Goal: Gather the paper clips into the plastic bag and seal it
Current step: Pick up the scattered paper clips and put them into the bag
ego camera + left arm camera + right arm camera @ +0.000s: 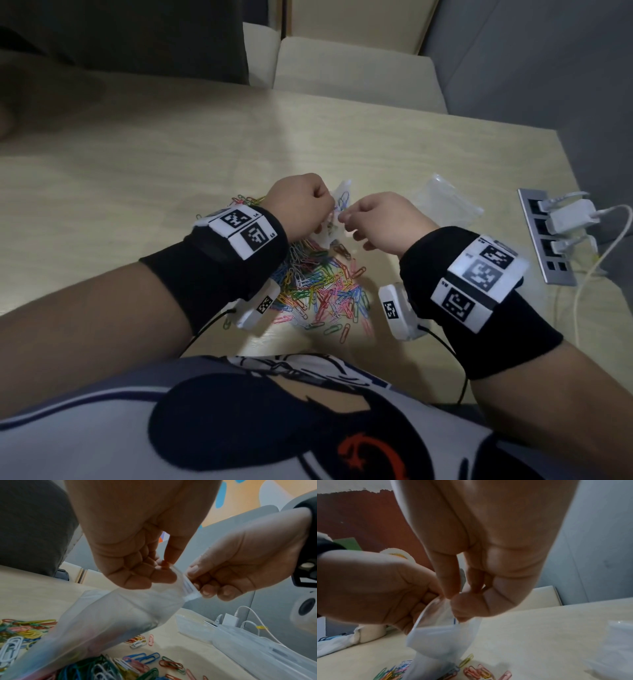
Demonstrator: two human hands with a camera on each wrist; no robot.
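Note:
A small clear plastic bag (339, 197) hangs over the table between my two hands, its mouth held apart. My left hand (325, 210) pinches one side of the rim between thumb and fingers (169, 555). My right hand (344, 217) pinches the opposite side of the rim (453, 599). The bag (120, 615) sags down toward a pile of coloured paper clips (318, 284) on the tabletop beneath my wrists. A few clips show faintly through the bag's lower part (450, 669). The left wrist view shows more clips (142, 658) under the bag.
More clear plastic bags (445, 202) lie to the right of my right hand. A power strip (544, 240) with white chargers and cables is set in the table's right edge. The light wooden table (171, 164) stretches left and ahead; chairs stand beyond it.

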